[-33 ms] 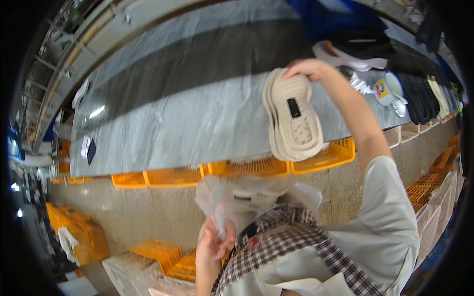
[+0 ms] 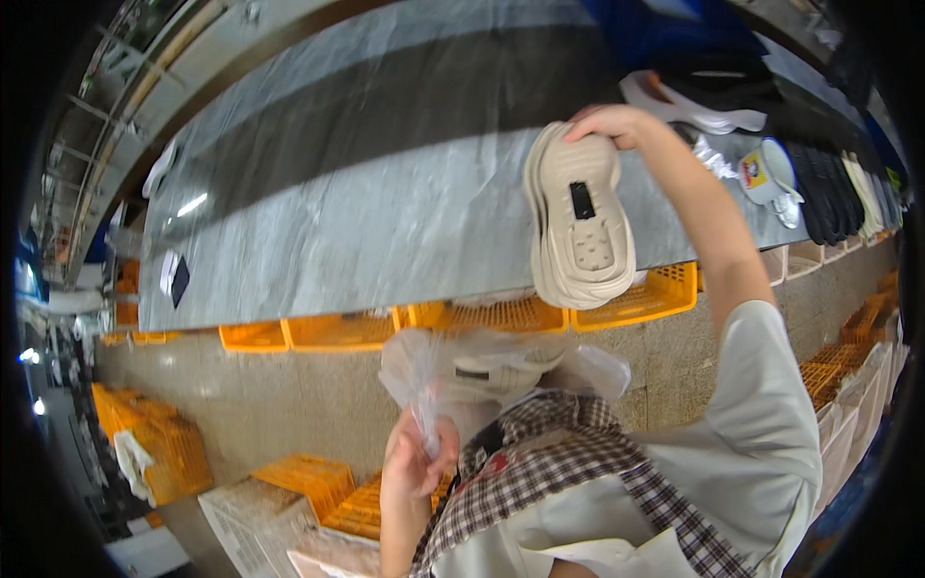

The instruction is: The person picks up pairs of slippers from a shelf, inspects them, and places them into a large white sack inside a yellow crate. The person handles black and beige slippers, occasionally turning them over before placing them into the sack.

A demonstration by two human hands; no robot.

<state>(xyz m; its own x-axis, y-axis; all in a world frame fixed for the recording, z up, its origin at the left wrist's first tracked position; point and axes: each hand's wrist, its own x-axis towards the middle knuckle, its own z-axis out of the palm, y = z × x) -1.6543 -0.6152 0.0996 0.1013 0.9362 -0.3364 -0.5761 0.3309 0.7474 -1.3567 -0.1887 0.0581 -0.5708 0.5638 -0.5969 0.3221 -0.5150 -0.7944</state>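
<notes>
My right hand reaches out to the table and grips the far end of a small stack of beige shoe soles. Each visible top sole has a black rectangle in its middle, and the stack's near end reaches the table's front edge. Low in front of me, my left hand is closed round the gathered neck of a clear plastic bag. Inside this bag lies at least one more beige sole, blurred by the plastic. The bag rests against my checked apron.
The grey marble-patterned table spans the view. To its right are a white cup, crumpled foil, a white curved sole and a row of black soles. Orange crates sit under its front edge; others stand behind at left.
The view has shifted slightly, so the table edge and soles appear a little higher. Both hands keep hold of the same things.
</notes>
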